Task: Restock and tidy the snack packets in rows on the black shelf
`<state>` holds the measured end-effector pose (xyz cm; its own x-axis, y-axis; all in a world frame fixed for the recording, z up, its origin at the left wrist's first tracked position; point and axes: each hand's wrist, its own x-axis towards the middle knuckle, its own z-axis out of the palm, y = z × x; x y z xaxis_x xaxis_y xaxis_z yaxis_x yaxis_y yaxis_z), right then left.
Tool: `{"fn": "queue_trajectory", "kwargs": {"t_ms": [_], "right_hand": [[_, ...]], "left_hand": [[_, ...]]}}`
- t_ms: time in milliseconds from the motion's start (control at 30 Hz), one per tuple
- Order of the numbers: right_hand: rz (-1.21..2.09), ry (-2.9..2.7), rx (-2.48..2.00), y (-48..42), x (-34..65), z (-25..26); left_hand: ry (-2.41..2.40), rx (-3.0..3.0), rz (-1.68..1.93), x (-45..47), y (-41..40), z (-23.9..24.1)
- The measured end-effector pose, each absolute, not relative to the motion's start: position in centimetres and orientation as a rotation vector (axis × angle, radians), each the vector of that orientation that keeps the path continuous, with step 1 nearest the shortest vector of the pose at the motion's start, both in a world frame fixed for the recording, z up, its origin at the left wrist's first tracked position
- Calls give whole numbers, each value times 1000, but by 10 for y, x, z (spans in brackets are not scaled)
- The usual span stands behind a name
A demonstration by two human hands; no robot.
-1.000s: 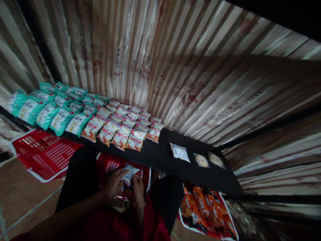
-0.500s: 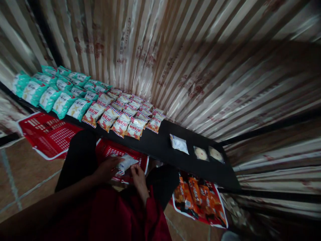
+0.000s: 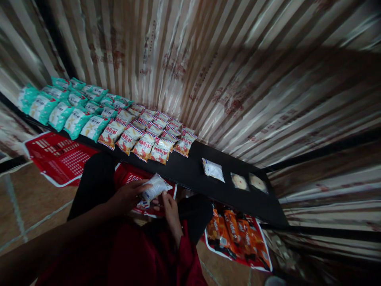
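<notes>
We note the white snack packet over a red basket, left hand clasping its left end, right hand pinching the opposite corner, and judge it light, pliant, slippery, crushable inside, best gripped by its sealed ends.

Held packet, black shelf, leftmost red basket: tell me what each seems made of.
Held packet: probably thin plastic film, slightly glossy, going by its creases and pale highlights. Black shelf: smooth, mostly matt; painted metal or coated board, I can't tell which. Leftmost red basket: likely moulded plastic, smooth-looking, from its regular rows of openings.
</notes>
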<state>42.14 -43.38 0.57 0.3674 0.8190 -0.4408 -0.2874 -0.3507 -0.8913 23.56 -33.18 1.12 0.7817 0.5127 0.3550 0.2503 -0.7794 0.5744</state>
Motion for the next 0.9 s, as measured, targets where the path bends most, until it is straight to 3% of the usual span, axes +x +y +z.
{"fn": "queue_trajectory", "kwargs": {"t_ms": [233, 467, 900], "right_hand": [[1267, -325, -1342, -429, 416, 24], [1182, -243, -1325, -424, 421, 10], [1156, -200, -1200, -418, 432, 13]], "left_hand": [[502, 2520, 585, 244, -330, 23], [505, 2455, 537, 254, -332, 17], [901, 1778, 653, 273, -328, 13]]}}
